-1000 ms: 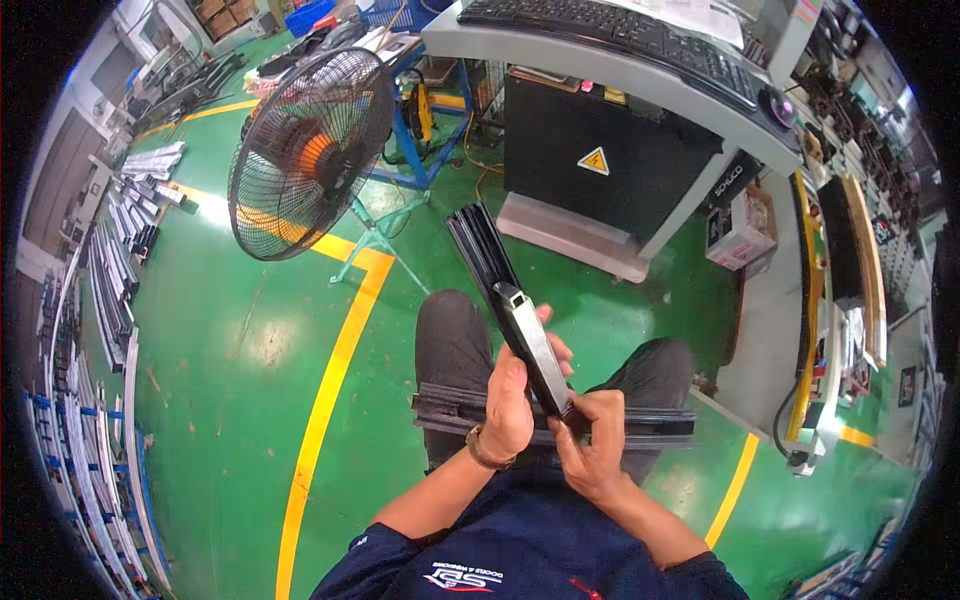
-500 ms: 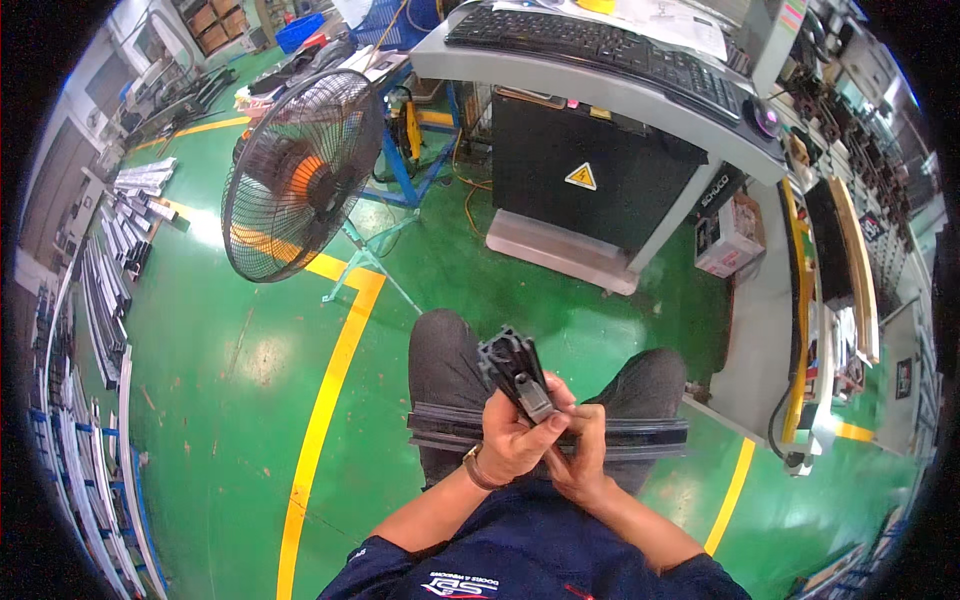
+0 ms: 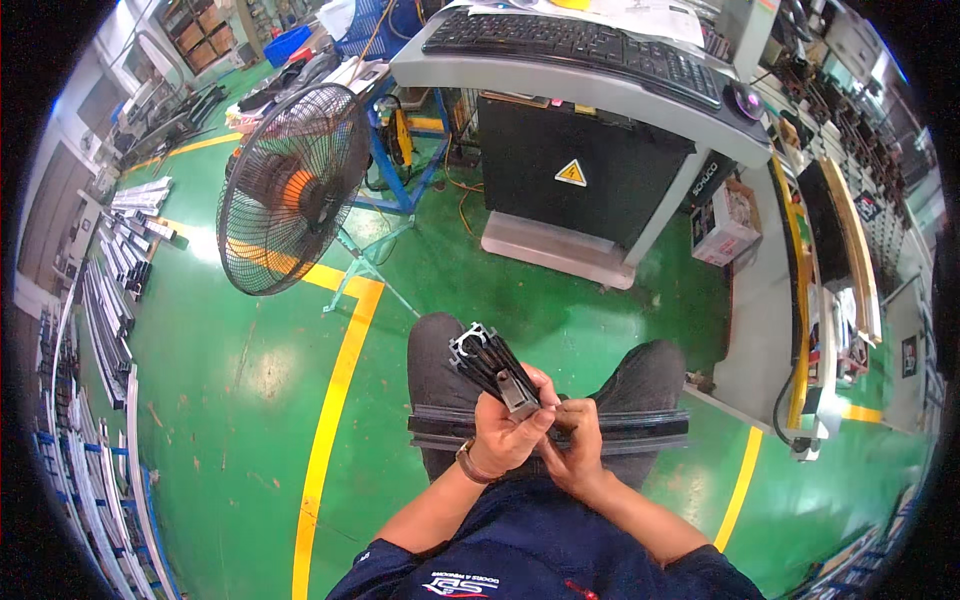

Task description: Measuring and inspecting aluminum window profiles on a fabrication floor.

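My left hand (image 3: 505,435) is wrapped round a short black metal profile (image 3: 478,352), whose cut end shows bare metal channels and points up and away from me. A small grey metal block (image 3: 515,396) sits along the side of that profile, close to my left thumb. Just to the right, my right hand (image 3: 578,440) is closed, its fingertips pinched near the left fingers; what they hold, if anything, is too small to make out. Behind both hands a longer black profile (image 3: 640,428) lies crosswise over my thighs, its middle hidden by the hands.
Ahead stands a grey desk (image 3: 590,100) with a keyboard (image 3: 580,50) and mouse (image 3: 745,98), above a black cabinet (image 3: 560,175). A black fan (image 3: 292,190) is at the left. Metal profiles (image 3: 105,290) lie along the far left. A cardboard box (image 3: 727,225) sits right of the cabinet.
The short profile has shifted slightly left and tilted, so its cut end now catches the light. Both hands keep nearly the same grip, and the whole view has turned a little.
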